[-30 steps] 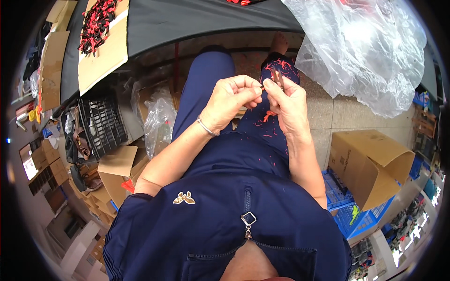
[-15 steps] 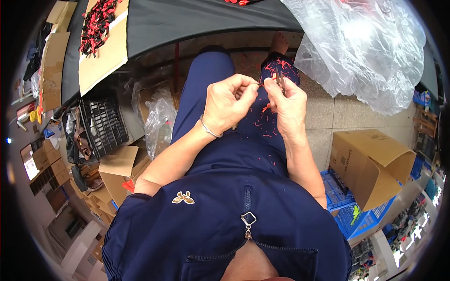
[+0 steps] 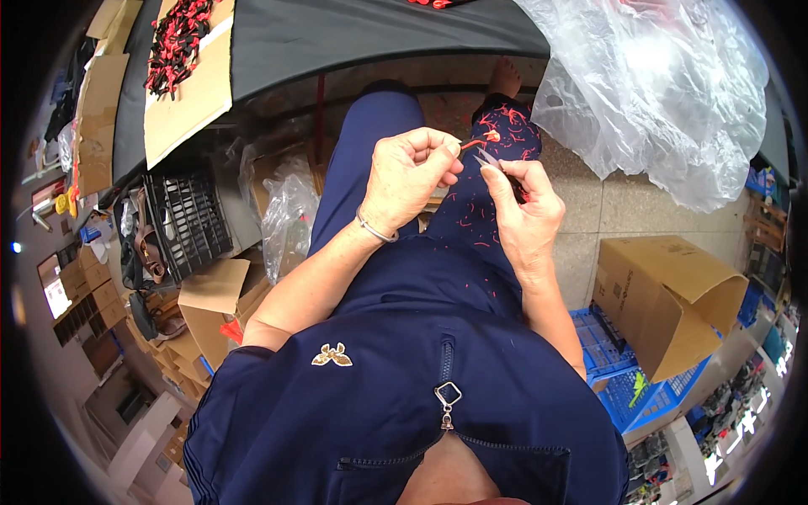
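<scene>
Red cord piece [image 3: 473,143] sits pinched between thumb and fingertips of my left hand [image 3: 410,172], held above my lap; my right hand [image 3: 523,206] grips small metal snips [image 3: 488,160], their blades just beside the cord's end; red clippings [image 3: 475,223] lie scattered over my dark blue trousers [image 3: 362,160]; a clear plastic bag [image 3: 665,93] spreads to my right, a cardboard box [image 3: 665,299] below it, near blue crates [image 3: 610,370].

Red cord [image 3: 473,143], navy trousers [image 3: 370,160].
</scene>
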### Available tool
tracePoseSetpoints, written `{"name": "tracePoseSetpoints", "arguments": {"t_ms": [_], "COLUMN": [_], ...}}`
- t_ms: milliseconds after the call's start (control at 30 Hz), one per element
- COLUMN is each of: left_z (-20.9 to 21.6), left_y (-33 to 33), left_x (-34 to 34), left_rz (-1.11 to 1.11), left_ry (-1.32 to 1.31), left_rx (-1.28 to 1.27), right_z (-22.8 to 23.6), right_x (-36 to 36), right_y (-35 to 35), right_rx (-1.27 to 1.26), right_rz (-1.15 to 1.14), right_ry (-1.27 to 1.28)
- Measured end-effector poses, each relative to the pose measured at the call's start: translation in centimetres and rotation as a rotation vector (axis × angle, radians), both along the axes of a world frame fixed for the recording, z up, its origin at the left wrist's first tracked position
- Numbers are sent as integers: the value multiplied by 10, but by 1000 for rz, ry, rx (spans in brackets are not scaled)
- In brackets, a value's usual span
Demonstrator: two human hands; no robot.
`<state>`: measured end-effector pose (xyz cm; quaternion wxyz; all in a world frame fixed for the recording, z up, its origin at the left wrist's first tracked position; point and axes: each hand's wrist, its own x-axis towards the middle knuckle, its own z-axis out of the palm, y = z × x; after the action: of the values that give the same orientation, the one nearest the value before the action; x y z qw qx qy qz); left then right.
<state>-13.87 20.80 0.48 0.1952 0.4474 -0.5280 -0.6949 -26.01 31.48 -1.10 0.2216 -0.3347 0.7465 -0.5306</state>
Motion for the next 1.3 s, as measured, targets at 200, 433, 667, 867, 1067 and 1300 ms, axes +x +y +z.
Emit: {"name": "tracePoseSetpoints", "arguments": {"t_ms": [200,433,667,867,1067,1300], "left_z": [3,8,6,0,-2,-6], "left_y": [0,2,1,-1,-6,-24], "left_x": [0,-2,0,0,0,15], "left_rz": [-8,-21,-69,-67,-39,45], "left_ry": [-1,-18,-16,16,35,115], "left_rx": [15,36,61,79,132,115], "right_z": [-7,-5,-7,-8,-9,-9], "right_x": [2,-3,-4,-7,-6,-7], "right_y": [-4,-3,-4,-5,-8,-14], "right_rx": [-12,-88,-127,-68,-42,37], "right_rz": [-19,9,39,63,48,21], "right_ry": [96,352,466,394,44,36]}}
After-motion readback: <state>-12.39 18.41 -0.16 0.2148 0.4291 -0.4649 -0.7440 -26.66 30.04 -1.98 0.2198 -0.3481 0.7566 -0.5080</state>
